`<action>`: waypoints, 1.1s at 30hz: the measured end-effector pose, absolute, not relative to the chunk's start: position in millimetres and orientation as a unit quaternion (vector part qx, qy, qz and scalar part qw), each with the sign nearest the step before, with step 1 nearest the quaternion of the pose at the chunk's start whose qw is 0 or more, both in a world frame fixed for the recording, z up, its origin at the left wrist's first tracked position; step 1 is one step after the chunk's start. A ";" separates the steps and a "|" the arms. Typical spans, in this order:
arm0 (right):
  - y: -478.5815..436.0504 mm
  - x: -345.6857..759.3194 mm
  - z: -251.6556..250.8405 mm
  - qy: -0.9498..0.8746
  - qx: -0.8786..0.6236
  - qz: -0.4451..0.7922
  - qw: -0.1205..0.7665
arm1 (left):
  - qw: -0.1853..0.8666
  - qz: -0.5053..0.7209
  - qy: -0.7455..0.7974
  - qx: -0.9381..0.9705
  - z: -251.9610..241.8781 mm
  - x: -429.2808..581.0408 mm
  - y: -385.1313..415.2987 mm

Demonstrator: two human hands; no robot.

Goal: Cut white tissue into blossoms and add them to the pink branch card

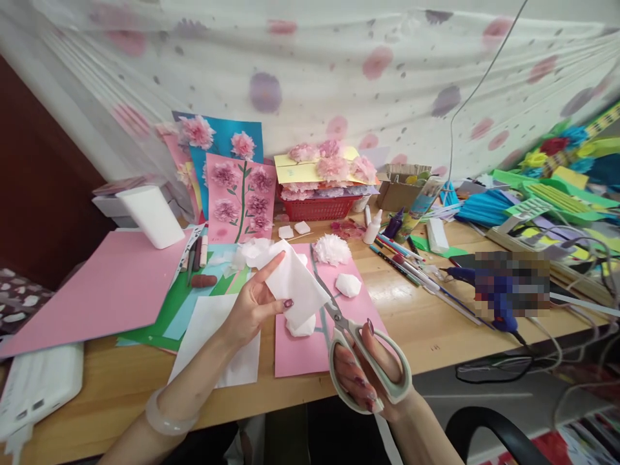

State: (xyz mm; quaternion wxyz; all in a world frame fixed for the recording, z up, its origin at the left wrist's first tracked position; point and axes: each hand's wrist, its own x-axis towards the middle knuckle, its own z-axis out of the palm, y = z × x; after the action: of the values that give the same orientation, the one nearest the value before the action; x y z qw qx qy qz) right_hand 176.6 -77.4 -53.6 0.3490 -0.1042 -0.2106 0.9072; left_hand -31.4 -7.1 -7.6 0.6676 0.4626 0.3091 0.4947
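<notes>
My left hand pinches a folded piece of white tissue paper and holds it up over the table. In my right hand is a pair of scissors with pale handles, my fingers through the loops. The blades meet the tissue's right corner; how far they have cut in, I cannot tell. Beneath lies a pink sheet bearing a grey-blue stem. On it are a fluffy white paper flower, a white folded piece and another white piece, partly hidden behind the tissue.
White sheets lie left of the pink sheet. Behind stand a pink flower picture, a red basket of paper flowers and a glue bottle. Pens, a blue glue gun and cables are on the right.
</notes>
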 end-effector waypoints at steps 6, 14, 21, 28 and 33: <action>-73.3 177.4 -59.7 -0.196 -0.076 0.921 0.328 | 0.660 0.491 0.318 0.470 -10.3 -32.5 -4.6; -74.4 175.3 -44.1 -0.245 -0.054 0.886 0.390 | 0.638 0.469 0.352 0.499 -9.6 -33.7 -6.1; -69.4 174.8 -38.5 -0.270 -0.057 0.884 0.378 | 0.645 0.438 0.367 0.508 -10.9 -31.0 -8.6; -65.1 169.9 -33.1 -0.256 -0.059 0.879 0.398 | 0.656 0.423 0.364 0.509 -10.4 -27.6 -10.9; -63.6 167.0 -30.6 -0.238 -0.058 0.878 0.411 | 0.659 0.418 0.374 0.501 -12.1 -27.8 -11.9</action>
State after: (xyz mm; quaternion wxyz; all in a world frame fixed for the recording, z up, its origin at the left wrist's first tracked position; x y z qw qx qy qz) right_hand 167.0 -63.6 -30.6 0.4115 -0.0584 -0.2378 0.8779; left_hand -27.8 -11.9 -12.1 0.6592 0.5007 0.3743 0.4180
